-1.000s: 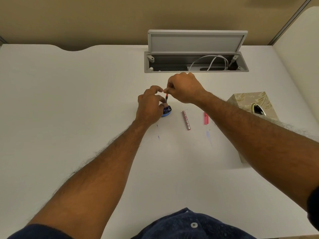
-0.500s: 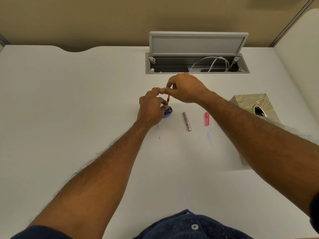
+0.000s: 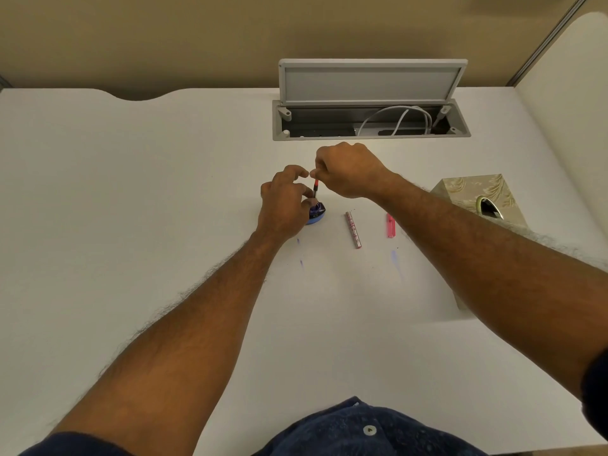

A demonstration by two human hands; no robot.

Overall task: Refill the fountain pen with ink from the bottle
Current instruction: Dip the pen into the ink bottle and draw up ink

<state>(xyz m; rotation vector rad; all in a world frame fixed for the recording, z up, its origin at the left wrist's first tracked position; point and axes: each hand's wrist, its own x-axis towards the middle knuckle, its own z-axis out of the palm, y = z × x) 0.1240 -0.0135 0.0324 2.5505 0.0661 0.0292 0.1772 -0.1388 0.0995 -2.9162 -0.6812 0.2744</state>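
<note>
Pen section pinched upright in my right hand, over ink bottle my left hand grips, frame center; barrel print unreadable.

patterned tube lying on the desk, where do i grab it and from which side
Pinch the patterned tube at its middle, across its width, coming straight down from above. It lies flat on the desk, slim and long, its length running roughly away from you, with bare desk on both long sides: the ink bottle and the pink cap lie apart from it.
</note>
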